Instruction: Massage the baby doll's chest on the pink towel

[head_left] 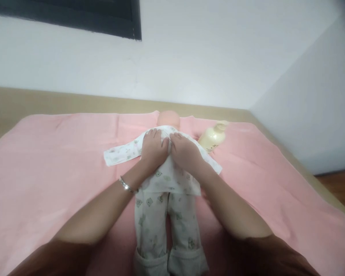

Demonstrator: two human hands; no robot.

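Doll lies flat under your fingers; left hand and right hand press its shirt, fingers spread, grabbing nothing.

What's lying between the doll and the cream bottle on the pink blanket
In the head view, the doll's spread sleeve lies between them, its cloth reaching almost to the cream bottle; a thin strip of pink blanket shows beyond it.
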